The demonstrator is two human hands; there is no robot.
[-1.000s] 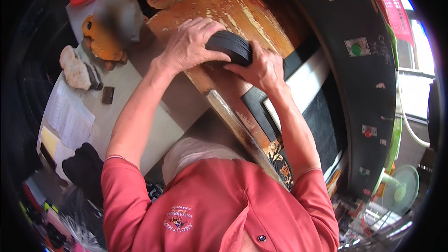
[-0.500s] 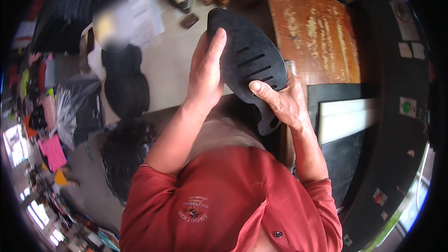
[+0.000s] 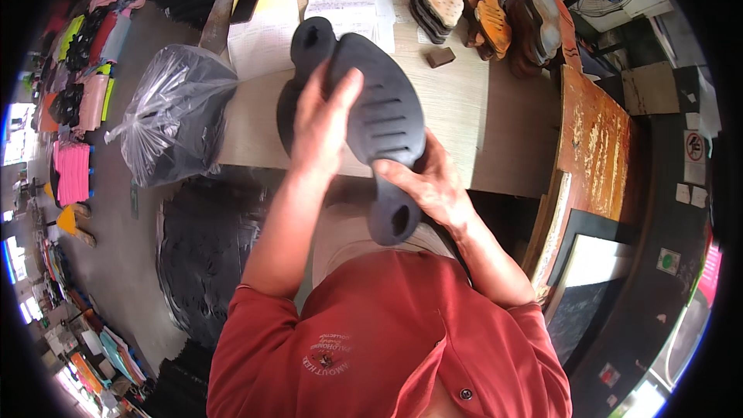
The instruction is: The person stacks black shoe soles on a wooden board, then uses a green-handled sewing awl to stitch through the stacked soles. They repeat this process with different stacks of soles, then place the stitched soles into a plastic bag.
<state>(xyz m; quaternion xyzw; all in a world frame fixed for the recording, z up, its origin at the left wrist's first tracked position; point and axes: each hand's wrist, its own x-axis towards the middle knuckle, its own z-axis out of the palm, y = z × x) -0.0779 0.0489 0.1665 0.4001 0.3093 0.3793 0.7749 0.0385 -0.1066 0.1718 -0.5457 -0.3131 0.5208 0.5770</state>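
Observation:
A black slotted pad, rounded and flat, is held up over the table's near edge. It has several short parallel slots and a narrower lower end with a hole. My left hand is closed at the pad's left edge, thumb over the front. From the lower right my right hand grips it, the thumb on the face near the slots and the fingers mostly hidden behind. Beyond my left hand, a second black pad with a hole in its far end appears to lie on the table, partly covered.
On the pale table are papers, a phone, a small brown block and shaped pieces, one orange with slots. A filled clear plastic bag stands left. A worn wooden board is at right.
The view has shifted, showing more of the table's far side and a fan. The held pad has turned more upright, and its holed lower end now shows plainly. Both hands still grip it.

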